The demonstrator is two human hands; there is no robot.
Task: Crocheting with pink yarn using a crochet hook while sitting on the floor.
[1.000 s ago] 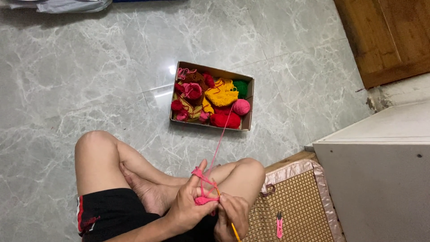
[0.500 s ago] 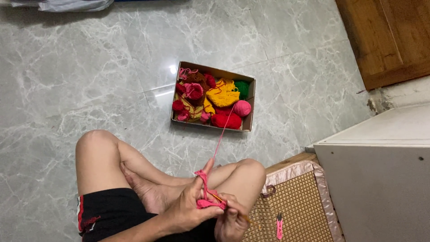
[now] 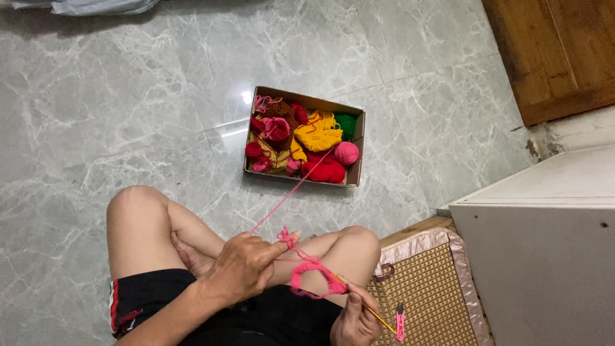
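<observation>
Cardboard box (image 3: 356,173) at 12 o'clock holds yarn balls: red, pink, yellow, green. Your left hand (image 3: 246,266) pinches pink crochet piece (image 3: 311,275); right hand (image 3: 355,317) grips yellow hook (image 3: 378,314), now lower than before.

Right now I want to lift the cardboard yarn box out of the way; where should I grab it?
Take the cardboard box by its two short end walls, coming from above with both hands. It lies flat on the marble floor, open-topped and heaped with yarn balls, so the rim is free all round. The pink strand runs out over the near wall, probably best left alone.
</observation>
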